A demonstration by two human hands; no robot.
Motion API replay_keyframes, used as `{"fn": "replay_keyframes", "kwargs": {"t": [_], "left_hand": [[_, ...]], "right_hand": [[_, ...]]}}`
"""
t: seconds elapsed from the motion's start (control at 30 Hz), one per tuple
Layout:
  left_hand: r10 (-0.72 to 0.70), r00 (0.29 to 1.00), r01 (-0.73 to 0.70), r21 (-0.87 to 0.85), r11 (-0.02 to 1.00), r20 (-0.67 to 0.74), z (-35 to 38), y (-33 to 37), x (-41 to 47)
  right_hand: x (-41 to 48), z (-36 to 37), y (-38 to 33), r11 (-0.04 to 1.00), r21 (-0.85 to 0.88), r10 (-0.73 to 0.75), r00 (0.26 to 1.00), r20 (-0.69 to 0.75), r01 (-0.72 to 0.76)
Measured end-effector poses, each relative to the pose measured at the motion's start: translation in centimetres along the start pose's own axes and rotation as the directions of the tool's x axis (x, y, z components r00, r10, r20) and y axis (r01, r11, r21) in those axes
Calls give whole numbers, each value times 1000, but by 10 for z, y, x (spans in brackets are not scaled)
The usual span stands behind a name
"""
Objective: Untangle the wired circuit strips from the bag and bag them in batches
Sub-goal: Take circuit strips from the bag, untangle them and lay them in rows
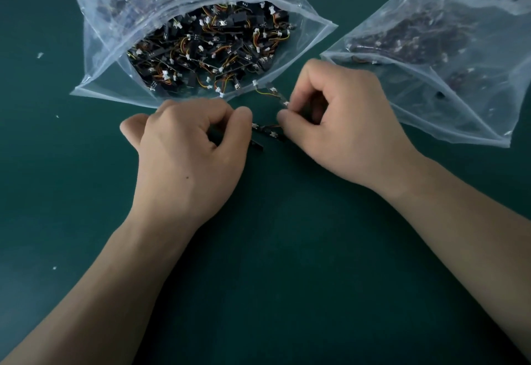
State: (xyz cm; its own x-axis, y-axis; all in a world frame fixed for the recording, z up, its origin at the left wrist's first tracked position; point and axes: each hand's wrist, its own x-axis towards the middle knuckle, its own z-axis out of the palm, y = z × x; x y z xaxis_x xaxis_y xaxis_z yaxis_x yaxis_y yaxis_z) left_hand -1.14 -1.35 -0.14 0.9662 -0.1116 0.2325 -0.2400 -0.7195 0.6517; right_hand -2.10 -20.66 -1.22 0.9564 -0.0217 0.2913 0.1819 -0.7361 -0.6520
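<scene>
Two bags on the tabletop [287, 264]: open bag [112, 95] at upper centre, second bag [477, 117] at upper right.

Left hand [189, 146]: fingers curled, thumb and forefinger pinching one end of a small clump of strips [268, 132]. Right hand [339, 123]: also curled, pinching the other end, apparently with one more strip and its yellow-orange lead [265, 92] trailing up toward the open bag's mouth. Held apart like that most likely to draw the clump taut and expose the crossing wires. Kept right at the mouth, probably to shorten each fetch.

Bulk of the wired strips still heaped and knotted inside the open bag, a few white connectors spilling over its lower lip. Dark contents behind cloudy film in the second bag; possibly the batch bag, cannot confirm.

Edges and room:
- Open bag's lower lip just above the left knuckles. Little space for pulling upward without snagging the heap.
- Second bag's near corner just beside the right hand. Tight on that side too.
- Wide bare tabletop toward lower centre of frame, between the forearms. Best direction for drawing strips out.
- White scraps [40, 55] at left of frame, well apart from the work.
</scene>
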Motion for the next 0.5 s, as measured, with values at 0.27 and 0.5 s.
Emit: {"fn": "replay_keyframes", "kwargs": {"t": [0.27, 0.5], "left_hand": [[26, 999, -26, 5, 1000, 30, 2, 0, 0], [31, 998, -32, 25, 999, 55, 2, -1, 0]], "right_hand": [[0, 0, -3, 997, -80, 1, 997, 74, 5], [2, 1, -1, 996, -48, 66, 996, -57, -69]]}}
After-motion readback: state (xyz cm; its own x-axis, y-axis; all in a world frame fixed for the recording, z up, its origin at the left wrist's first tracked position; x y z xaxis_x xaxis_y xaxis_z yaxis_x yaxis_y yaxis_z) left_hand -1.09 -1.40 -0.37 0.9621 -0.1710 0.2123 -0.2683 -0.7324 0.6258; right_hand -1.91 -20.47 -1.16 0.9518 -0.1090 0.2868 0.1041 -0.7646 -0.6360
